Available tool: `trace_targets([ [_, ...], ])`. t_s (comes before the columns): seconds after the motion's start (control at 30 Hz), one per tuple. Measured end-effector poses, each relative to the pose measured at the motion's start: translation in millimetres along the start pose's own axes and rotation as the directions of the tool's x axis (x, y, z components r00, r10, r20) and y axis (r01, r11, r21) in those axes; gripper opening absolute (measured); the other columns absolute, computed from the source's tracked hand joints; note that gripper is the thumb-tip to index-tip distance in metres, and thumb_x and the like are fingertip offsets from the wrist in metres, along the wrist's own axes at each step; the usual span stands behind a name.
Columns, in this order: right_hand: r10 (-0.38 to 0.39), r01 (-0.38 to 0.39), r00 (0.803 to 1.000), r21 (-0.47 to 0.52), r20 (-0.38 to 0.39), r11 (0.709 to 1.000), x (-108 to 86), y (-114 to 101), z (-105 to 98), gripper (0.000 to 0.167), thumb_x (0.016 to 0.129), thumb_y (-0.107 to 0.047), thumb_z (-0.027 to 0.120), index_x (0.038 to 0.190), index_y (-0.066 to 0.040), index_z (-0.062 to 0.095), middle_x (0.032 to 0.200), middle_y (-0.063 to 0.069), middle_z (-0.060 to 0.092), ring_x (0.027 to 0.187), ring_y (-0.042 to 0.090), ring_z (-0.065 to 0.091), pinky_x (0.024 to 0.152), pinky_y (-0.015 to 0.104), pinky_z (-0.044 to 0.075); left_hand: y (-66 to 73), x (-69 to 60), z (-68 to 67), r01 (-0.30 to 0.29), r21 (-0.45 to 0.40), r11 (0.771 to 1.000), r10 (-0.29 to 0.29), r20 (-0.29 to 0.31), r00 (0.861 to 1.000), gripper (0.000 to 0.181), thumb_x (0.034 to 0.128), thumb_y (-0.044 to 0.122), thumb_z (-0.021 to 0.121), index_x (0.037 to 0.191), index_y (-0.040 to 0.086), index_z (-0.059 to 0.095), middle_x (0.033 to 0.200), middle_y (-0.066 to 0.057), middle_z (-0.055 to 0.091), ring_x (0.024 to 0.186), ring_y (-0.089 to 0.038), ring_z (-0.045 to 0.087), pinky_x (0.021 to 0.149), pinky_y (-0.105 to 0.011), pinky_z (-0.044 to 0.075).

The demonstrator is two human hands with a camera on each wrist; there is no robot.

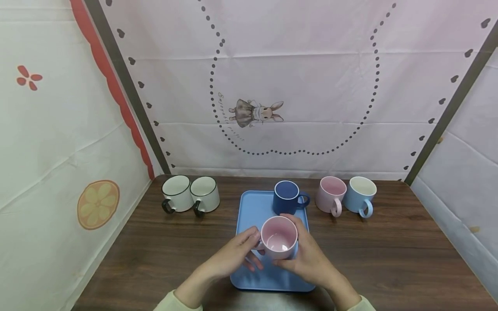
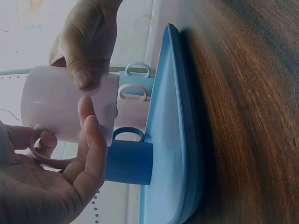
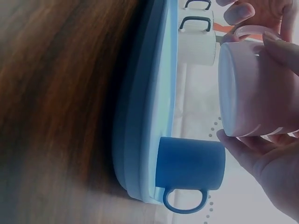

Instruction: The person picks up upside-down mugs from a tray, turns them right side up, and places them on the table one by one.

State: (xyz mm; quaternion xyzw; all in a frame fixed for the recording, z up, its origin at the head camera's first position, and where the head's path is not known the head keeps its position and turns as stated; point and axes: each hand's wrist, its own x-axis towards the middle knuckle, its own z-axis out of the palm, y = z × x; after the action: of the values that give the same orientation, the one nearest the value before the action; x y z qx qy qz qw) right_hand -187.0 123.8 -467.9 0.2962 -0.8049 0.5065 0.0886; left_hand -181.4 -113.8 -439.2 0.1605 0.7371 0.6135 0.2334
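Note:
A pink mug [image 1: 279, 236] is held upright above the blue tray [image 1: 249, 276], apart from it in both wrist views. My right hand [image 1: 307, 255] grips the mug's body from the right, thumb on the near side. On the left, my left hand [image 1: 233, 255] is at the mug's handle [image 2: 35, 151]; one fingertip shows inside the loop, and other fingers reach along the mug's side. A dark blue mug [image 1: 285, 198] stands on the far part of the tray, its handle pointing right.
Two white mugs with black handles, one [image 1: 177, 196] beside the other [image 1: 206, 196], stand at the back left of the wooden table [image 1: 389, 259]. At the back right stand another pink mug [image 1: 328, 196] and a light blue mug [image 1: 355, 201]. Printed cloth [image 1: 311, 95] hangs behind.

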Motion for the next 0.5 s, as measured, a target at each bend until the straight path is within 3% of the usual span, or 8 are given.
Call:
trace_targets([
  [0.17, 0.007, -0.007, 1.0, -0.022, -0.001, 1.0, -0.9, -1.0, 0.2, 0.109, 0.065, -0.021, 0.1, 0.154, -0.015, 0.036, 0.142, -0.001, 0.057, 0.127, 0.021, 0.059, 0.108, 0.039, 0.051, -0.2, -0.2, 0.9, -0.002, -0.011, 1.0, 0.002, -0.012, 1.0, 0.041, 0.1134, 0.039, 0.035, 0.113, 0.002, 0.053, 0.111, -0.025, 0.064, 0.079, -0.022, 0.073, 0.067, -0.033, 0.06],
  [0.5, 0.079, -0.081, 0.994, 0.027, 0.069, 0.996, -3.6, -5.7, -5.1, 0.117, 0.068, -0.028, 0.099, 0.159, -0.03, 0.025, 0.144, -0.002, 0.056, 0.129, 0.02, 0.058, 0.109, 0.042, 0.049, -0.6, -0.8, 1.8, -0.029, 0.027, 0.999, 0.03, -0.022, 0.999, 0.041, 0.1131, 0.035, 0.037, 0.105, -0.001, 0.055, 0.103, -0.02, 0.067, 0.077, -0.019, 0.069, 0.067, -0.032, 0.059],
])
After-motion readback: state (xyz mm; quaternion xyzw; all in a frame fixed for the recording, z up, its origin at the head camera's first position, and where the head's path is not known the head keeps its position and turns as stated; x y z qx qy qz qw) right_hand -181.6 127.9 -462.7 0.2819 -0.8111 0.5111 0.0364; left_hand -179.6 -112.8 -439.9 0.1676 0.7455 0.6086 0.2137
